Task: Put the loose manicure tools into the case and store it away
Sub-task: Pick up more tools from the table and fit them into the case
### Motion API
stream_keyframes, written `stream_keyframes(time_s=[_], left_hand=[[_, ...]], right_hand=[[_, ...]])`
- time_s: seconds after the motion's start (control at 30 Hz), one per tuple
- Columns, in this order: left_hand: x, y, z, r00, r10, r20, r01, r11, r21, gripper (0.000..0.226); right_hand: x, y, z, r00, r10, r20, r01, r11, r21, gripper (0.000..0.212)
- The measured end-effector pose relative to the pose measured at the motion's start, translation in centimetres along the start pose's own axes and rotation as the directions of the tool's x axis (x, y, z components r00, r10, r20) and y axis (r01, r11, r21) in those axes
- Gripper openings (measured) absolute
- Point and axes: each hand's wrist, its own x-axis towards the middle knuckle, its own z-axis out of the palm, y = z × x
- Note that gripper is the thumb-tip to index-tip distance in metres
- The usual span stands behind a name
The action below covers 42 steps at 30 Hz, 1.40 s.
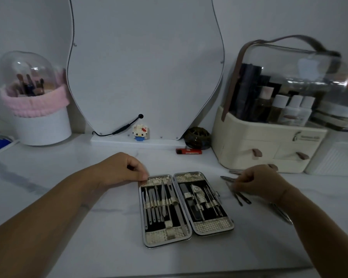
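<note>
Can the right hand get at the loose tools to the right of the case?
Probably yes: the right hand is directly over the loose tools beside the case, with nothing between. Whether it grips one is too blurred to tell.

The left hand (122, 171) and right hand (258, 182) are bare, as are both forearms (54, 213).

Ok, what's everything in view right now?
case: one, black lining, silver rim, open flat, table centre
tools: several, silver, loose right of case
lighter: one, red, behind case
figure: one, white and blue, mirror base
mirror: one, pale, against wall
ornament: one, dark, right of mirror base
brush holder: one, white with pink band, far left
organiser: one, cream, clear lid, far right
table: one, white marble
left hand: holds case's far left corner
right hand: over the tools, grip blurred
</note>
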Motion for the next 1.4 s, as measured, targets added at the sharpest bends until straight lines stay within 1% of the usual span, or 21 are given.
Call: stream_keyframes(time_s=[0.17,0.33,0.53,0.73,0.83,0.9,1.03,1.13,1.27,1.37,1.4], left_hand=[[-0.2,0.2,0.1,1.0,-0.01,-0.021,0.009,1.0,-0.021,0.02],[-0.2,0.2,0.1,0.999,-0.014,-0.03,0.013,1.0,-0.024,0.02],[-0.2,0.1,0.1,1.0,-0.017,-0.026,0.016,0.999,-0.036,0.017],[-0.2,0.1,0.1,0.999,-0.017,-0.027,0.016,1.0,-0.026,0.013],[-0.2,0.1,0.1,0.999,-0.015,-0.038,0.013,0.999,-0.033,0.014],[-0.2,0.1,0.1,0.999,-0.016,-0.032,0.015,0.999,-0.03,0.012],[-0.3,0.1,0.1,1.0,-0.015,-0.025,0.015,1.0,-0.014,0.01],[-0.3,0.2,0.1,0.999,-0.018,-0.031,0.017,0.999,-0.03,0.011],[-0.2,0.2,0.1,0.999,-0.022,-0.031,0.021,0.999,-0.034,0.008],[-0.2,0.2,0.1,0.999,-0.025,-0.032,0.024,0.999,-0.029,0.007],[-0.2,0.2,0.2,0.999,-0.025,-0.033,0.024,0.999,-0.032,0.008]], right_hand=[[0.3,-0.4,1.3,0.999,0.008,-0.035,-0.01,0.999,-0.038,0.026],[0.8,-0.7,1.3,1.0,0.024,0.014,-0.023,0.999,-0.046,0.014],[1.3,-0.5,1.0,0.999,0.003,0.043,0.0,0.998,-0.065,0.013],[1.0,-0.5,1.0,1.0,-0.024,0.013,0.023,1.0,0.02,0.003],[0.8,-0.3,1.2,0.998,-0.06,-0.023,0.06,0.998,0.028,0.025],[0.6,-0.2,1.5,0.995,-0.09,-0.051,0.091,0.996,0.015,0.031],[0.5,0.2,2.1,0.987,-0.126,-0.101,0.128,0.992,0.005,0.027],[0.4,0.5,2.4,0.985,-0.136,-0.11,0.135,0.991,-0.018,0.016],[0.8,0.6,2.3,0.987,-0.15,-0.059,0.148,0.988,-0.036,0.023],[1.2,0.3,2.0,0.991,-0.134,0.02,0.135,0.986,-0.094,0.014],[1.4,0.2,1.9,0.991,-0.128,0.045,0.132,0.984,-0.116,0.014]])
